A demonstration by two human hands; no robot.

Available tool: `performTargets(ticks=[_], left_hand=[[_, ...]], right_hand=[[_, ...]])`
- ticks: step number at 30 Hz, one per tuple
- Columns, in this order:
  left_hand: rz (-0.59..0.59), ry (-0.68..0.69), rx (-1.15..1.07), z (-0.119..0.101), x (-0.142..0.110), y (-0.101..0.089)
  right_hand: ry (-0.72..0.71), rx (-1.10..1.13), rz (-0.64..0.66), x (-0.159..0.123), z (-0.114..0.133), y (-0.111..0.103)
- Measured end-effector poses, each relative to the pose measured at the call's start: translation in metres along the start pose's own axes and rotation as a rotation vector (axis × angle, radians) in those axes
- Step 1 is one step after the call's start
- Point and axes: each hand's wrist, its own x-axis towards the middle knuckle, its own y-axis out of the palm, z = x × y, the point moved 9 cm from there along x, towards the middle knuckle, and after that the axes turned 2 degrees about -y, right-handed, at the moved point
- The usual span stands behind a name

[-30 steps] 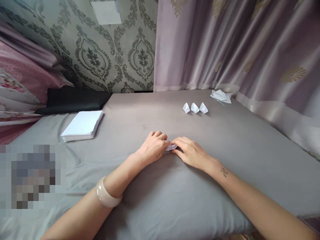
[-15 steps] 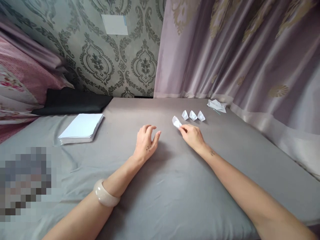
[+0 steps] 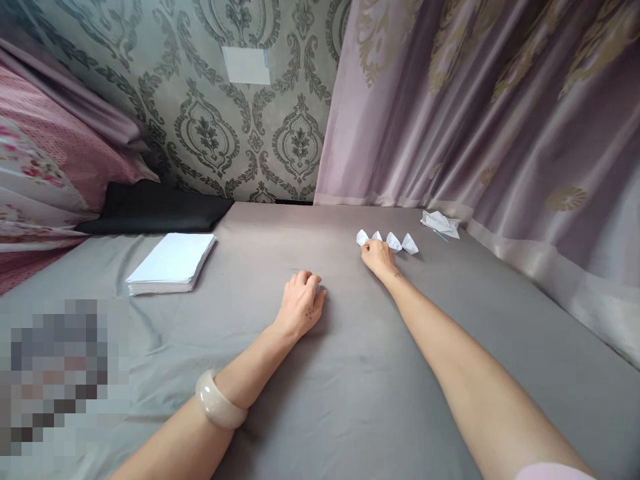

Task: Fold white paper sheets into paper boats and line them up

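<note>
Head view. Around the hands: three folded papers (image 3: pixel 410 244) in a row, one partly hidden behind the right hand (image 3: pixel 379 255); farther right, loose papers (image 3: pixel 440 224); at left, paper stack (image 3: pixel 173 259), with black cloth (image 3: pixel 160 210) behind. At the row's left end: white paper piece (image 3: pixel 362 237), pinched in the right hand. Near centre: left hand (image 3: pixel 303 305), loosely curled, palm hidden; impossible to tell whether gripping. Underneath: grey sheet (image 3: pixel 360 387), wrinkled at left. Beyond its far edge: patterned wall (image 3: pixel 205 133); along its right edge: mauve curtain (image 3: pixel 450 100). Between left hand and stack: stretch of sheet.
</note>
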Motion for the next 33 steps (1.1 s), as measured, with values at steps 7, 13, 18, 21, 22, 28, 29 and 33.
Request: performTargets(ticks=[7,13,18,21,22,28,29,33], left_hand=[[0.045,0.000,0.026,0.000,0.000,0.000],[0.112,0.069,0.055,-0.008,-0.006,0.004],[0.186,0.171,0.165,-0.024,-0.019,0.011],[0.255,0.185,0.224,-0.028,-0.029,0.017],[0.283,0.188,0.233,-0.029,-0.034,0.018],[0.466,0.325,0.100,-0.055,-0.082,-0.016],[0.528,0.365,0.018,-0.061,-0.089,-0.024],[0.593,0.160,-0.262,-0.029,-0.076,-0.052]], right_hand=[[-0.065,0.121,-0.077,-0.022,-0.018,-0.012],[-0.272,0.182,-0.058,-0.097,-0.018,-0.012],[-0.472,0.089,0.018,-0.153,-0.007,-0.014],[-0.493,0.033,0.080,-0.167,-0.007,-0.013],[-0.494,0.024,0.091,-0.169,-0.008,-0.013],[-0.520,-0.019,0.118,-0.164,-0.005,-0.015],[-0.515,-0.030,0.123,-0.160,-0.003,-0.014],[-0.516,-0.003,0.108,-0.147,0.022,-0.005]])
